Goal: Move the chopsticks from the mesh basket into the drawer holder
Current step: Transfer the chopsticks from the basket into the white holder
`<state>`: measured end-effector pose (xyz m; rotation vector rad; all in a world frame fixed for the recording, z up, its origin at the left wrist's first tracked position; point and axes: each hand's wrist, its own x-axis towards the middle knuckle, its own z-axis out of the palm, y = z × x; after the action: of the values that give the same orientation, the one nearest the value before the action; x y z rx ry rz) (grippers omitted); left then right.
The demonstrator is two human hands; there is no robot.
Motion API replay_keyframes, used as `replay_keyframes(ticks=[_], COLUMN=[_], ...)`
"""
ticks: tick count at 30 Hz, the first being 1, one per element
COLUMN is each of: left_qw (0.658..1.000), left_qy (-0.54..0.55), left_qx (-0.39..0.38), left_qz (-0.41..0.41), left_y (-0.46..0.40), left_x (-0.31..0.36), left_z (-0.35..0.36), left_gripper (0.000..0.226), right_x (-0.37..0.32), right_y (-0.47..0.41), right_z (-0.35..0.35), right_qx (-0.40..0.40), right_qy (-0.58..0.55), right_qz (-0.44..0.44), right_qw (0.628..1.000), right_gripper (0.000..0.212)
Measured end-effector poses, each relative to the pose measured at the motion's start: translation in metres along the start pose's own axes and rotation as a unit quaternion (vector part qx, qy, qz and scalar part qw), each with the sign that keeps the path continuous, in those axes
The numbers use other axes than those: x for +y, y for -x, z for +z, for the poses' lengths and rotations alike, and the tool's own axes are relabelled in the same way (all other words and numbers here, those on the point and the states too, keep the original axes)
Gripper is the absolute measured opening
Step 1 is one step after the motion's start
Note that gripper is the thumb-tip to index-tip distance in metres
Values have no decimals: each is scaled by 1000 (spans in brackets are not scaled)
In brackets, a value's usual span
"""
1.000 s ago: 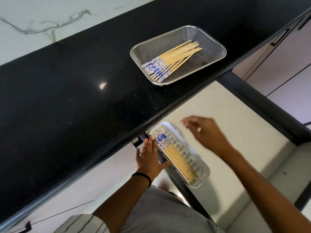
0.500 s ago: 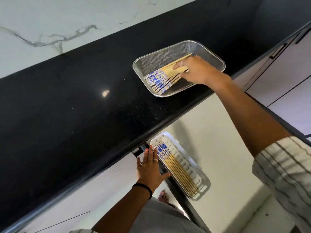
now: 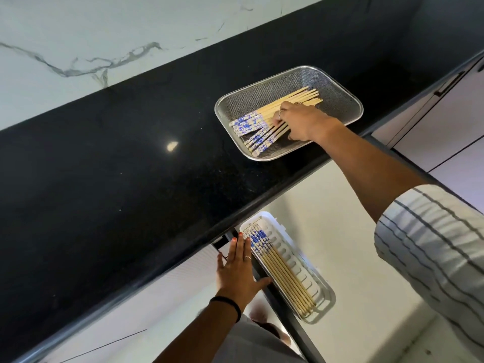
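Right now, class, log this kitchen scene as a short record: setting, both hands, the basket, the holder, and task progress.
setting: black countertop above an open drawer
right hand: in the mesh basket, fingers on the chopsticks
left hand: flat, open, on the drawer edge beside the holder
holder contents: several chopsticks already laid lengthwise
task progress: partly done; many chopsticks remain in the basket

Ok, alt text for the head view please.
The right hand reaches into a mesh basket on a black counter, fingers on blue-patterned chopsticks. Below, the left hand rests flat beside a white drawer holder already holding several.
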<state>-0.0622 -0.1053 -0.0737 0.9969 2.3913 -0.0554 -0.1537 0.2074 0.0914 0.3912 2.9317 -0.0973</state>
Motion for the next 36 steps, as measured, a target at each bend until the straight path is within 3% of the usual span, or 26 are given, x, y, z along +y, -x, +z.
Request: replay_keyframes(ticks=[3,9,12,17,24,26,29,32,36], left_qw=[1000,1000,1000,1000,1000,1000,1000,1000,1000], left_qy=[-2,-5,-5,-3,5,2,-3,-4,-10], left_qx=[0,3,2,8,4,-1,-3,-4,-4], left_qz=[1,0,0,0,1,0,2,5,11], left_y=[0,-1,-1,0,0,0,0,1,1], left_x=[0,-1,-1,0,1,1,1,0,0], left_z=[1,3,3,1,-1,-2,-2,-3,-3], left_gripper=[112,112,112,111,110,110,110,110,110], right_x=[4,-12,-16,-13,-34,-45,-62,-73,-73], right_y=[4,5,6,16,64,86,122,149,167], right_z=[0,0,-6,-33,-87,-96,-100,-83,-31], right_qx=[-4,8,18,109,207,229,237,162,36], right_qy=[6,73,117,65,5,-51,-236,-397,-529], right_qz=[-9,-11,-17,-28,-29,-42,-87,-96,-29], right_qw=[1000,997,993,992,978,971,938,898,847], right_gripper=[54,28,30,38,18,17,16,16,13])
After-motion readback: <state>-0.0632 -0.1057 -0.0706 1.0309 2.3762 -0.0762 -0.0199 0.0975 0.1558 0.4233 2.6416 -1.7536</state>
